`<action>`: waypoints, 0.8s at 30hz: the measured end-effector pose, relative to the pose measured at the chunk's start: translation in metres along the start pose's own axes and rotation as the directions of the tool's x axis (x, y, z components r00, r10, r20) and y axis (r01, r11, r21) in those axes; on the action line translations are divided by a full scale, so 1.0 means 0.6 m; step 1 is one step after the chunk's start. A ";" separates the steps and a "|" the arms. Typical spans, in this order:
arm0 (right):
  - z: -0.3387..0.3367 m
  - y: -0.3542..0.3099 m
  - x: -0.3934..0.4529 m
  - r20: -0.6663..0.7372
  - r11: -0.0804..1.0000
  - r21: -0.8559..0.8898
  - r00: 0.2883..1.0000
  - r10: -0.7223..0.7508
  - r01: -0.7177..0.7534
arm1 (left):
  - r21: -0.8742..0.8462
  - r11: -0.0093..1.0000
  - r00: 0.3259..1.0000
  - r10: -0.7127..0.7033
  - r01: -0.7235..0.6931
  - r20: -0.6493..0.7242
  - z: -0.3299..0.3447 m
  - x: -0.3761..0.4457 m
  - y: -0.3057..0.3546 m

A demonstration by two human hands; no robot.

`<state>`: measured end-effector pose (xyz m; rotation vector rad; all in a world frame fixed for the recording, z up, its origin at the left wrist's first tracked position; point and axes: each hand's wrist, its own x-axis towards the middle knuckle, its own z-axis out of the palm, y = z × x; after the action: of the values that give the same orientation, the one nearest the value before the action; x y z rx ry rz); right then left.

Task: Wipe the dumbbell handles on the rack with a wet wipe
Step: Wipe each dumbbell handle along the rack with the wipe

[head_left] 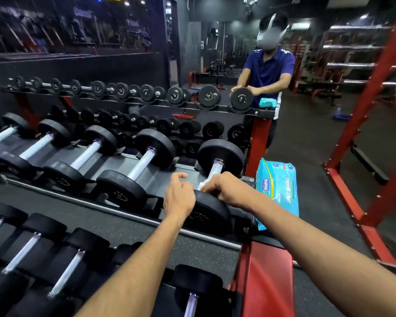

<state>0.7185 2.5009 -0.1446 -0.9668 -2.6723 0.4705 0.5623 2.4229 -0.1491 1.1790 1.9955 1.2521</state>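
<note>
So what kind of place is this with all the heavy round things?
Most likely a gym. Rows of dumbbells sit on a tiered rack, with red weight machines behind, and another person handles a dumbbell further along.

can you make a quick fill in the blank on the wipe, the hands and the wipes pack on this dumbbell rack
1. The right hand presses a white wipe onto the grip of the ____most dumbbell on this shelf.
2. The left hand rests on that dumbbell's near ____.
3. The wipes pack at the rack's end is ____ in colour.

Missing words: right; head; blue
</note>
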 end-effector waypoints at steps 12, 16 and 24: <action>-0.011 0.017 0.018 -0.260 0.996 0.002 0.961 0.092 -0.094 | -0.009 1.000 1.000 0.011 -0.011 0.011 -0.002 -0.001 -0.001; 0.002 -0.011 -0.011 -0.125 0.991 0.134 0.991 0.048 -0.031 | -0.015 1.000 1.000 0.010 -0.010 0.004 -0.002 0.001 -0.001; -0.021 0.003 0.037 -0.438 0.922 0.208 0.811 0.387 -0.328 | -0.021 1.000 0.999 -0.007 0.007 0.031 -0.004 -0.003 0.000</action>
<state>0.7074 2.5192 -0.1310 -1.3572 -2.0051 0.4008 0.5612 2.4204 -0.1479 1.1732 1.9577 1.2413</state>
